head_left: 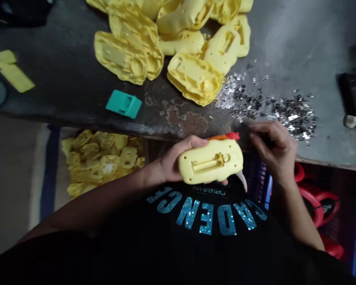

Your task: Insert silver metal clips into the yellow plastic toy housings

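Observation:
My left hand is wrapped round a yellow plastic toy body, held in front of my chest below the table edge. Its long battery slot and several screw holes face up. A red and orange piece pokes out at its far side, and a pale curved piece at its right end. To the right, my right hand has thumb and forefinger pinched together at the table edge; anything between them is too small to make out. Just beyond it lies a heap of small shiny metal plates.
Yellow toy shells are piled at the back of the dark table. A turquoise block lies left of them, with yellow pieces farther left. More yellow parts fill a container below. Red rings hang low right.

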{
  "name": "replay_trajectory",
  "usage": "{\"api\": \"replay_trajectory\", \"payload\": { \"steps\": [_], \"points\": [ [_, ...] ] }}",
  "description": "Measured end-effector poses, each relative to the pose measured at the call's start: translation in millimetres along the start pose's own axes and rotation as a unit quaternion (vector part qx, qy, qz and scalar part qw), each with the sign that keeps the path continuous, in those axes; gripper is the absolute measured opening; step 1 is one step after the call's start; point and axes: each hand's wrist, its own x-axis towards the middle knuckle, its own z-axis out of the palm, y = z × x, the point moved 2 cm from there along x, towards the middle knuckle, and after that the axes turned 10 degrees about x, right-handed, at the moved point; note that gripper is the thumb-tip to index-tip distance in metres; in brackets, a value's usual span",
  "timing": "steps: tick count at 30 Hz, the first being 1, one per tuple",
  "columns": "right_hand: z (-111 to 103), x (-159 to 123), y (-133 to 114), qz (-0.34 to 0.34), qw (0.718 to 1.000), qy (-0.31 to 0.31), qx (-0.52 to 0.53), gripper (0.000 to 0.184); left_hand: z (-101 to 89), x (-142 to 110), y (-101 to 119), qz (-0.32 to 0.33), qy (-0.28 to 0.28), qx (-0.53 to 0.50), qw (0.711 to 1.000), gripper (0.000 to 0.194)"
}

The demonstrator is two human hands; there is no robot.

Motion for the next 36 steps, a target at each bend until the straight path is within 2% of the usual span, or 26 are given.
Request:
{"api": "replay_trajectory", "payload": {
  "steps": [4,9,13,17,20,23,25,29,33,36],
  "points": [
    [8.9,13.4,15.2,0.008,0.986,-0.01,-0.166,0.022,-7.6,2.3,3.5,0.041,0.018,0.009,0.999,0.089],
    [13.1,18.3,21.8,-0.069,0.972,-0.024,-0.222,0.014,-9.2,6.2,6.3,0.067,0.009,-0.003,0.998,0.08],
    [4.1,3.2,18.0,-0.133,0.964,-0.02,-0.229,0.017,-8.0,4.9,7.3,0.064,-0.001,-0.025,0.998,0.077],
    [-4.7,-27.5,10.8,-0.155,0.955,-0.039,-0.249,0.041,-3.7,-0.5,10.6,0.069,0.031,-0.034,0.997,0.074],
    [-8.8,-46.6,4.1,-0.132,0.966,-0.014,-0.22,0.047,-1.1,-3.8,13.5,0.069,0.063,-0.015,0.996,0.071],
    [-13.9,-51.9,-0.9,-0.056,0.988,0.064,-0.129,0.035,2.5,-4.9,15.1,0.066,0.069,-0.001,0.995,0.074],
    [-15.9,-47.7,-2.3,-0.009,0.992,0.09,-0.09,0.027,5.6,-4.9,15.3,0.061,0.068,0.001,0.996,0.076],
    [-12.6,-28.7,-0.5,0.013,0.995,0.025,-0.098,0.017,9.9,-3.9,14.4,0.066,0.084,0.012,0.994,0.078],
    [-10.1,-11.3,6.9,-0.001,0.993,-0.042,-0.113,0.019,10.0,-0.5,9.8,0.072,0.087,0.014,0.994,0.079],
    [-11.6,-4.7,10.8,-0.023,0.991,-0.065,-0.112,0.014,8.4,3.7,6.1,0.079,0.068,0.004,0.995,0.073]
  ]
}}
